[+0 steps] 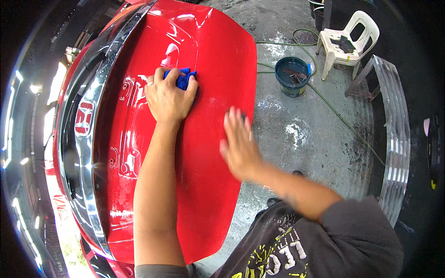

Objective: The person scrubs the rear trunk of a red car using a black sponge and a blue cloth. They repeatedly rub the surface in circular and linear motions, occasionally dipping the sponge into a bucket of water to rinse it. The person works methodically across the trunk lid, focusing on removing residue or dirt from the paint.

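A glossy red car trunk lid (208,125) stretches out in front of me. My left hand (169,97), a ring on one finger, is closed over a bunched blue cloth (184,78) that lies against the red surface. Near the lid's right edge, my right hand (239,146) is smeared by motion. Its fingers are straight and close together. A dark piece (244,116) shows beside the fingertips and seems to be held under them; most of it is hidden, so I cannot tell its kind.
On the wet grey floor (301,129) stands a dark bucket (292,85) of water with dark pieces in it. A green hose (340,116) runs past it. Further right are a white plastic chair (347,41) and a metal stand (394,129). Chrome trim (88,160) borders the lid's left.
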